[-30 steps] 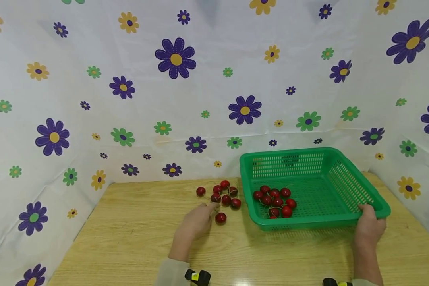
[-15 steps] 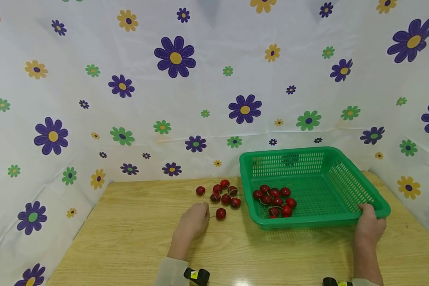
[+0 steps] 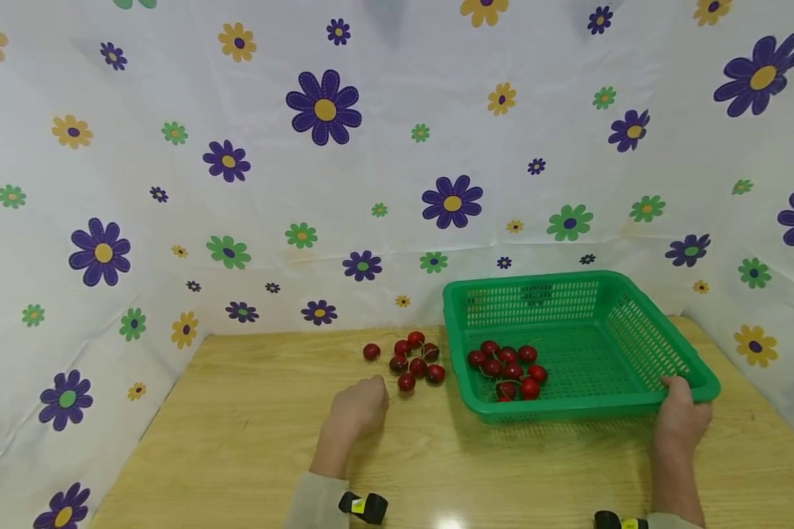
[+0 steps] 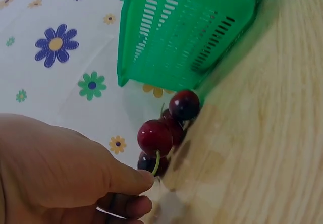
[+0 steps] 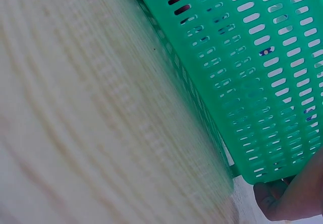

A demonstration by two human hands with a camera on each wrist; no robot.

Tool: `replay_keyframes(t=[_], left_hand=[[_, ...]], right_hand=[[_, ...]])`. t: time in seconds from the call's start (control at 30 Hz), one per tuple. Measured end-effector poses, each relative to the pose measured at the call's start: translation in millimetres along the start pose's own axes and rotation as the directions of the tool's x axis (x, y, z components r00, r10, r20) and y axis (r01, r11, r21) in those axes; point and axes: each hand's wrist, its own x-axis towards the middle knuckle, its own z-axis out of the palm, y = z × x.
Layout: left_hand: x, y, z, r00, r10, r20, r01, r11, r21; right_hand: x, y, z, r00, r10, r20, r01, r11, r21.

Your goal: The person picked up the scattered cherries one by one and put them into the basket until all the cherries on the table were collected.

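Note:
My left hand (image 3: 359, 408) pinches the green stem (image 4: 157, 162) of a dark red cherry (image 4: 155, 138) between thumb and finger. That cherry shows just beyond the fingertips in the head view, overlapping the front of a small group of cherries (image 3: 417, 368) on the wooden table. At the right, my right hand (image 3: 681, 419) grips the front right corner of a green plastic basket (image 3: 576, 408), its thumb over the rim. The right wrist view shows the fingers under that rim, partly hidden. Several cherries (image 3: 511, 370) with stems lie in the basket's left part.
The basket stands right of the loose cherries, its slotted back wall (image 3: 536, 305) near a white flower-printed cloth (image 3: 384, 169). This cloth encloses the back and both sides of the wooden table (image 3: 251, 411). Each wrist bears a black strap device (image 3: 364, 507).
My left hand has drawn back slightly from the group and closed on the cherry's stem. The cherry has shifted upward in the head view, towards the others. My right hand stays on the basket.

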Motion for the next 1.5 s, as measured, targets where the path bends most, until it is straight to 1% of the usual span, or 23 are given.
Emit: replay_keyframes(t=[0.1, 0.17, 0.23, 0.3, 0.37, 0.4, 0.5, 0.6, 0.63, 0.7, 0.8, 0.87, 0.93, 1.0, 1.07, 1.13, 1.17, 1.23, 1.33, 1.4, 1.5], left_hand=[[0.7, 2.4, -8.3, 0.999, 0.001, -0.035, -0.001, 1.0, -0.014], [0.7, 5.3, -15.4, 0.996, -0.013, -0.083, 0.012, 1.0, -0.018], [1.4, 10.5, -26.7, 0.987, -0.029, -0.161, 0.027, 1.0, -0.015], [3.9, 19.1, -42.2, 0.972, -0.034, -0.232, 0.03, 0.999, -0.019], [8.7, 30.6, -58.4, 0.958, -0.013, -0.285, 0.008, 1.0, -0.018], [11.5, 37.2, -65.9, 0.953, 0.01, -0.303, -0.015, 1.0, -0.013], [23.7, 59.0, -82.2, 0.949, 0.089, -0.302, -0.087, 0.996, 0.022], [43.0, 81.1, -88.6, 0.947, 0.161, -0.278, -0.143, 0.986, 0.085], [51.2, 87.7, -88.8, 0.95, 0.174, -0.261, -0.152, 0.983, 0.103], [70.3, 98.6, -85.3, 0.95, 0.203, -0.237, -0.171, 0.974, 0.15], [99.4, 109.4, -71.1, 0.95, 0.242, -0.199, -0.198, 0.956, 0.218], [114.1, 116.5, -60.6, 0.951, 0.258, -0.172, -0.214, 0.947, 0.24], [123.5, 124.3, -51.3, 0.953, 0.272, -0.131, -0.236, 0.943, 0.236], [129.1, 133.0, -43.6, 0.961, 0.267, -0.068, -0.249, 0.947, 0.201], [132.1, 141.2, -37.3, 0.969, 0.246, 0.001, -0.243, 0.955, 0.17], [134.3, 146.6, -28.8, 0.972, 0.227, 0.058, -0.234, 0.955, 0.184], [135.3, 148.4, -23.8, 0.974, 0.212, 0.077, -0.224, 0.952, 0.206], [136.1, 150.5, -16.5, 0.977, 0.193, 0.086, -0.209, 0.937, 0.28], [137.2, 151.3, -10.2, 0.98, 0.183, 0.075, -0.198, 0.896, 0.397], [137.3, 151.7, -8.6, 0.98, 0.189, 0.063, -0.197, 0.871, 0.45], [138.8, 152.5, -6.3, 0.978, 0.202, 0.056, -0.202, 0.84, 0.503]], right_hand=[[-0.3, 0, 4, 1.0, -0.002, 0.014, 0.002, 0.999, -0.036], [-0.9, 1, 8, 1.0, -0.007, 0.024, 0.008, 0.999, -0.052], [-1.5, 2, 10, 0.999, -0.012, 0.031, 0.014, 0.997, -0.074], [-1.7, 2, 12, 0.999, -0.013, 0.034, 0.016, 0.996, -0.084], [-2.2, 4, 13, 0.999, -0.008, 0.04, 0.012, 0.995, -0.095], [-2.5, 4, 13, 0.999, -0.004, 0.036, 0.007, 0.994, -0.105], [-2.3, 7, 11, 1.0, 0.004, 0.026, 0.0, 0.992, -0.126], [-0.4, 7, 9, 1.0, -0.008, 0.014, 0.01, 0.99, -0.143], [0.7, 7, 9, 1.0, -0.013, 0.011, 0.015, 0.989, -0.15], [2.1, 5, 9, 1.0, -0.015, 0.006, 0.016, 0.988, -0.154], [4.1, 5, 9, 1.0, -0.003, -0.005, 0.002, 0.986, -0.164], [4.0, 5, 7, 1.0, 0.015, -0.018, -0.018, 0.982, -0.186], [3.8, 5, 4, 0.999, 0.027, -0.029, -0.032, 0.978, -0.205], [3.4, 4, 1, 0.999, 0.034, -0.033, -0.041, 0.974, -0.224], [3.4, 3, -2, 0.999, 0.041, -0.03, -0.047, 0.97, -0.24], [4.1, 4, -4, 0.999, 0.046, -0.02, -0.049, 0.966, -0.254], [4.2, 4, -6, 0.999, 0.045, -0.019, -0.048, 0.963, -0.266], [4.5, 5, -6, 0.999, 0.05, -0.016, -0.053, 0.958, -0.283], [4.2, 6, -5, 0.998, 0.056, -0.018, -0.059, 0.957, -0.286], [3.9, 5, -4, 0.998, 0.058, -0.021, -0.062, 0.959, -0.278], [4.3, 4, -3, 0.998, 0.05, -0.032, -0.056, 0.963, -0.264]])
